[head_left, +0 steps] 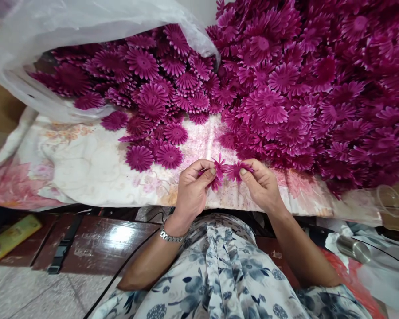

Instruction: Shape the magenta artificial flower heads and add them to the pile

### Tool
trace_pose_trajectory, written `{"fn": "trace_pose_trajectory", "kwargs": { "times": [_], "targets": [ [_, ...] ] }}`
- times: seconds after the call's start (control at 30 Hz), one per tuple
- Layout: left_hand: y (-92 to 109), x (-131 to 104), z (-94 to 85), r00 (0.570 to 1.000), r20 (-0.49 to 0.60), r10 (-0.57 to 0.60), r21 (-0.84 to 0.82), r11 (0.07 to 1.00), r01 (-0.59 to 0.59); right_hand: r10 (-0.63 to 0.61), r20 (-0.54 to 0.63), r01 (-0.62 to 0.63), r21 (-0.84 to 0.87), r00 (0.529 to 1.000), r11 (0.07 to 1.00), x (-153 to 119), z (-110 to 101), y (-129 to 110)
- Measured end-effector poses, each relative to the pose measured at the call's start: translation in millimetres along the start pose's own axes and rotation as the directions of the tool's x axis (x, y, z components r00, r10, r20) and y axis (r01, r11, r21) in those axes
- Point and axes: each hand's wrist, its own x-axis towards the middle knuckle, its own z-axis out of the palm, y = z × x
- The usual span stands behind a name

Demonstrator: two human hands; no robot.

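Observation:
My left hand (193,184) pinches a magenta artificial flower piece (220,167) between thumb and fingers, its thin petals fanned out to the right. Close beside it, my right hand (260,182) is closed on another magenta flower piece (234,172), held by its edge. The two pieces nearly meet above the front of the cloth; whether they touch I cannot tell. Several loose flower heads (169,156) lie on the cloth left of my hands. A large heap of the same flowers (286,117) rises behind and to the right.
A translucent plastic bag (16,57) full of magenta flowers opens at the back left. Floral cloth (86,168) covers the table. Below its edge are a dark red bench (96,241), a yellow object (15,239) and, at right, a metal cylinder (353,249). A clear round rim (389,200) sits at the table's right end.

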Motion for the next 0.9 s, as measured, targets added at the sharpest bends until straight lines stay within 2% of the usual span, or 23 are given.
{"fn": "trace_pose_trajectory", "kwargs": {
  "times": [0.07,0.13,0.23,0.33,0.4,0.5,0.6,0.7,0.77,0.83,0.9],
  "targets": [
    [-2,-1,-0.8,0.991,0.033,0.133,0.129,0.982,-0.136,0.022,0.029,-0.024,0.061,0.999,0.998,0,5,-1],
    [-3,-1,0.3,0.97,0.095,0.223,0.294,0.925,-0.241,0.044,0.094,-0.058,0.151,0.995,0.987,1,11,-3],
    [-3,-1,5.8,0.965,0.126,0.229,0.418,0.87,-0.261,0.028,0.106,-0.039,0.112,0.994,0.993,2,19,-4],
    [-5,0,11.8,0.991,0.099,0.088,0.26,0.959,-0.111,-0.078,0.022,0.08,-0.113,0.997,0.99,5,20,-5],
    [-7,1,13.8,0.995,0.099,0.005,0.161,0.987,-0.021,-0.202,-0.001,0.195,-0.256,0.979,0.947,7,17,-5],
    [-10,1,15.5,0.995,0.094,-0.026,0.15,0.989,0.011,-0.392,0.026,0.372,-0.381,0.92,0.847,10,12,-4],
    [-8,2,21.2,0.994,0.112,-0.017,0.162,0.987,-0.002,-0.508,0.045,0.469,-0.461,0.86,0.754,15,4,-7],
    [2,8,35.6,0.991,0.132,0.007,0.129,0.991,-0.025,-0.574,0.061,0.515,-0.525,0.817,0.678,26,-10,-23],
    [11,14,49.1,0.989,0.148,0.016,0.047,0.999,-0.023,-0.601,0.063,0.516,-0.59,0.797,0.621,38,-24,-41],
    [21,21,62.5,0.984,0.176,0.026,-0.062,0.998,-0.015,-0.619,0.03,0.478,-0.665,0.785,0.574,55,-44,-64],
    [29,27,72.2,0.976,0.213,0.052,-0.134,0.991,-0.023,-0.637,-0.051,0.406,-0.731,0.769,0.548,73,-67,-85]
  ]
}}
